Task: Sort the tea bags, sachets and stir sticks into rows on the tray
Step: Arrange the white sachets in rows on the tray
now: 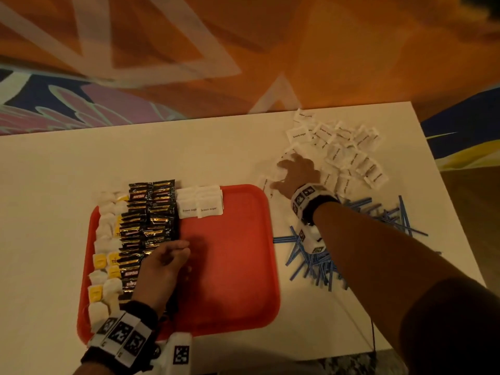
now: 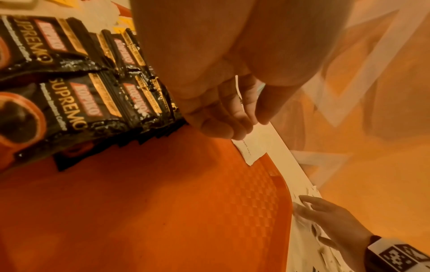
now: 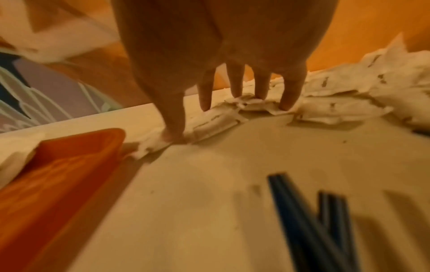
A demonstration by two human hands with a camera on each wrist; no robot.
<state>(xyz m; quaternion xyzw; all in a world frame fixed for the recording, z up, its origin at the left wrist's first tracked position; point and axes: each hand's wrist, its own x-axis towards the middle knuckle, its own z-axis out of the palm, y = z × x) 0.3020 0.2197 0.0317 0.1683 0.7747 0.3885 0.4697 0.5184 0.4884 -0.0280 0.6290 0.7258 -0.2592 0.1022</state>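
Observation:
A red tray (image 1: 230,266) holds a left column of white and yellow tea bags (image 1: 107,239), two columns of black coffee sachets (image 1: 148,220) and a short row of white brown-sugar sachets (image 1: 200,204) at its far edge. My left hand (image 1: 181,249) hovers over the tray beside the black sachets (image 2: 69,95), fingers loosely curled, holding nothing. My right hand (image 1: 281,171) reaches past the tray's far right corner. Its spread fingertips (image 3: 204,104) press on loose sugar sachets (image 3: 337,95) lying on the table. Blue stir sticks (image 1: 319,261) lie scattered under my right forearm.
The loose sugar pile (image 1: 343,152) spreads toward the white table's (image 1: 54,185) far right corner. More stir sticks (image 1: 392,215) lie near the right edge. The right half of the tray (image 2: 163,202) is bare. A patterned orange surface lies beyond the table.

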